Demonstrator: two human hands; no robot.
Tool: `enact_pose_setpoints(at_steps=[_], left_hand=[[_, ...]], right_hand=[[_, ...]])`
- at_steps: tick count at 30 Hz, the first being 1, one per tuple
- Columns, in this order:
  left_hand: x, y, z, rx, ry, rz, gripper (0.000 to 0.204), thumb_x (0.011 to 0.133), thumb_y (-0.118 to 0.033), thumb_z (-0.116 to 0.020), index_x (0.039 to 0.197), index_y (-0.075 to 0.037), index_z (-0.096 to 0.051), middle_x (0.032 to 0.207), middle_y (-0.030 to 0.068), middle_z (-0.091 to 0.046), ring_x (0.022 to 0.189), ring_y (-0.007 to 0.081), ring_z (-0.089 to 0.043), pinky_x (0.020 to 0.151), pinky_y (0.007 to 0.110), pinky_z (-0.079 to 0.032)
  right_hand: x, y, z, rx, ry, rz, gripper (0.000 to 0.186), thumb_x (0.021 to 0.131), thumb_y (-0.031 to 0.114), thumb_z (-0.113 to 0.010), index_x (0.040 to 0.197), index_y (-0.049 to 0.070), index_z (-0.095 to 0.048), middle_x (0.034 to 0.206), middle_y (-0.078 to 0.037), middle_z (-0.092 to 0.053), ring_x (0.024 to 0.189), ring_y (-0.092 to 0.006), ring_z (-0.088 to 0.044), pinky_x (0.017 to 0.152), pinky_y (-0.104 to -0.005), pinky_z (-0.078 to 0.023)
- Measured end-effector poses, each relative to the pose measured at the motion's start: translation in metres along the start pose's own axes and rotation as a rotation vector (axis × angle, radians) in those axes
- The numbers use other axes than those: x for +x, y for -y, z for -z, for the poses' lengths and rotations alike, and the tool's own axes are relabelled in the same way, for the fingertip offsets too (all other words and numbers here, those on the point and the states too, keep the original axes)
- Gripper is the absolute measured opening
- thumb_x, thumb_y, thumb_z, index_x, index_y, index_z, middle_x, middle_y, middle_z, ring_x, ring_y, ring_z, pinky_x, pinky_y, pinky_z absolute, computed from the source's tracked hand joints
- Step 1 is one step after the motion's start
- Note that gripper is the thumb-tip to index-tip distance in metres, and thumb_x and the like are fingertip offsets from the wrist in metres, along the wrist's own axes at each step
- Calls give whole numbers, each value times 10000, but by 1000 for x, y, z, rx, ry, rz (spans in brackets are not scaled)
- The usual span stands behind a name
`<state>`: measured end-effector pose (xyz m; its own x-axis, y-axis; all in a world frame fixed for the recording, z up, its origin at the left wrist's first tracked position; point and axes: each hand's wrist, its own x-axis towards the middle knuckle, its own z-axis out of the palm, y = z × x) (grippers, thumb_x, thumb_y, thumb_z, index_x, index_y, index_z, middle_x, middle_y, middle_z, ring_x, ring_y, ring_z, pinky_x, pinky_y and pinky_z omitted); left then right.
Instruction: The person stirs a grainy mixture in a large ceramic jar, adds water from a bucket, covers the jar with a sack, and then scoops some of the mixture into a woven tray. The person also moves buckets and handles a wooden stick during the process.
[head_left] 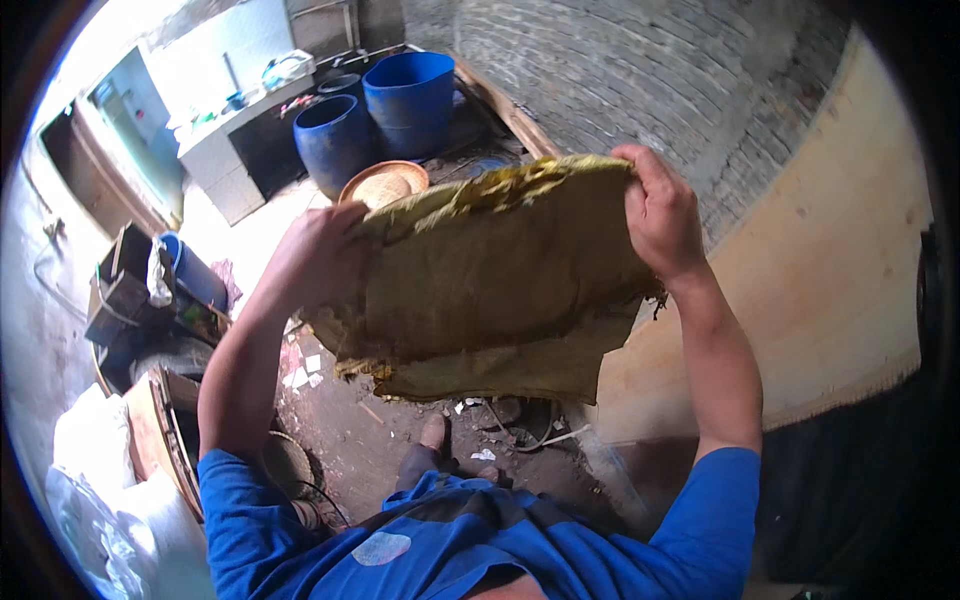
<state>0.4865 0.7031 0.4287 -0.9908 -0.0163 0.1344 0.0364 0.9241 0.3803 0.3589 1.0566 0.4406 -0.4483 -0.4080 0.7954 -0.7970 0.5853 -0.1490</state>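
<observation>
1. A rough brick wall closes the far side of the room, with a dark, littered floor below and a pale tiled bench at the upper left.
2. Two blue barrels stand side by side near that bench, open at the top; their contents cannot be made out. A round woven item with a wide brim sits just in front of them.
3. Further left stands a blue bucket, its inside too hidden to read.
4. Both arms reach forward, elbows bent outward. The left hand grips the upper left corner of a worn sheet; the right hand pinches its upper right corner, thumb on the near face.
5. The sheet hangs between the hands, above the floor: brownish, its top edge yellow and torn, its lower edge ragged and uneven.
</observation>
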Motion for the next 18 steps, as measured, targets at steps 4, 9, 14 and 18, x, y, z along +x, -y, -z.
enact_pose_setpoints(at_steps=[4, 9, 14, 18], left_hand=[[42, 54, 24, 4, -162, -40, 220, 853, -116, -639, 1047, -14, -630, 945, 208, -664, 953, 369, -656, 798, 442, -506], [120, 146, 43, 121, -342, 91, 180, 865, -181, -659, 1009, -75, -639, 963, 172, -682, 963, 362, -664, 805, 457, -533], [163, 215, 57, 331, -702, 120, 261, 822, -113, -671, 1078, -92, -628, 1037, 119, -668, 980, 344, -656, 825, 443, -533], [173, 231, 78, 323, -949, 22, 309, 786, -84, -671, 1089, -96, -611, 1042, 105, -645, 982, 332, -629, 852, 439, -510]], right_hand=[[67, -18, -84, 3, 0, -47, 259, 836, -9, -521, 1071, 51, -613, 1003, -176, -674, 916, -389, -645, 788, -464, -525], [159, -29, -213, -230, -87, 35, 256, 815, 81, -582, 1037, 138, -697, 1035, -104, -637, 965, -344, -626, 794, -471, -511], [236, -14, -310, -267, -100, -106, 244, 811, 137, -609, 1005, 214, -736, 1037, -119, -565, 984, -317, -597, 825, -465, -519], [286, 0, -332, -85, -303, -116, 233, 823, 117, -618, 1008, 194, -736, 1022, -138, -560, 972, -318, -588, 828, -442, -540]])
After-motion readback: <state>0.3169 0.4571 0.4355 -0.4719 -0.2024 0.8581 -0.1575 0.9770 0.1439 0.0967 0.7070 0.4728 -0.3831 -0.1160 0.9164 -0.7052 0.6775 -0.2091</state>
